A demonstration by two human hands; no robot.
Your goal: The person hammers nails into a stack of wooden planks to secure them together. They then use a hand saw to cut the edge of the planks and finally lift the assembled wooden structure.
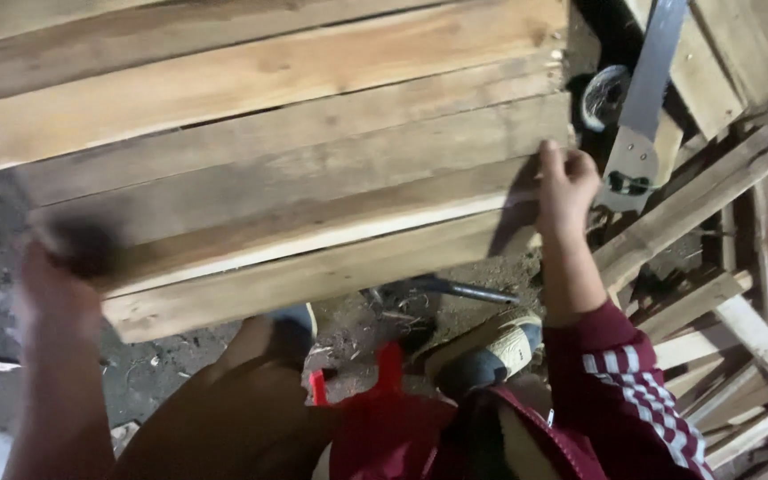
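A stack of long pale wooden planks (268, 151) fills the upper middle of the view, lying across in front of me. My right hand (564, 182) grips the right end of a plank near the front of the stack. My left hand (60, 284) is blurred at the left end of the front planks, closed on that end; the exact grip is hard to make out. My knees and a sandalled foot (482, 351) show below the planks.
A metal blade-like bar with a small wheel (637, 107) leans at the upper right. Loose wooden slats and offcuts (731, 267) pile up on the right. Below is a dirt floor (357, 324) with a dark metal rod (460, 289).
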